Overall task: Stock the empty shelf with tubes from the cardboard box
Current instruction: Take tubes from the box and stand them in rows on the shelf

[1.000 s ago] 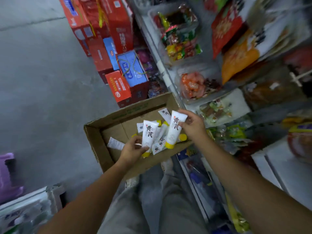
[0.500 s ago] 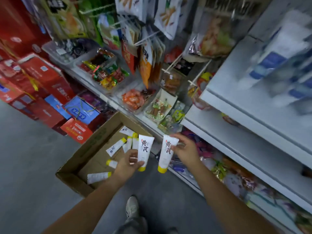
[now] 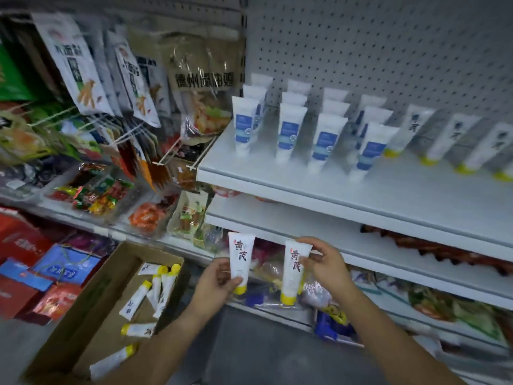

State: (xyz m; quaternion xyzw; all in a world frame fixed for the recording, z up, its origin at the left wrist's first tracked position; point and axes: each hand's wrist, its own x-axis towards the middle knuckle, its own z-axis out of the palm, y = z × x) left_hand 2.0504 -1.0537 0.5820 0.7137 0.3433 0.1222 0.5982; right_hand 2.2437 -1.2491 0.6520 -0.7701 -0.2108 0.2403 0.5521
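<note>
We hold two white yellow-capped tubes, caps down, below the white shelf (image 3: 277,173). Our left hand (image 3: 216,284) grips the left tube (image 3: 241,254) near its cap; our right hand (image 3: 329,266) pinches the right tube (image 3: 294,268) by its flat top. Loose tubes (image 3: 136,301) lie in the cardboard box (image 3: 80,309) at lower left. Matching shelf tubes (image 3: 447,137) stand on their caps toward the shelf's right edge, beside blue-labelled tubes (image 3: 287,132). We judge ours should be set upright there, labels outward.

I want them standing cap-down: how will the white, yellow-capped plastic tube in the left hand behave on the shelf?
Probably light: the left hand pinches the white yellow-capped tube upright near its cap. Likely tippy, since its small cap is narrower than its body, though matching tubes do stand cap-down on the white shelf.
</note>
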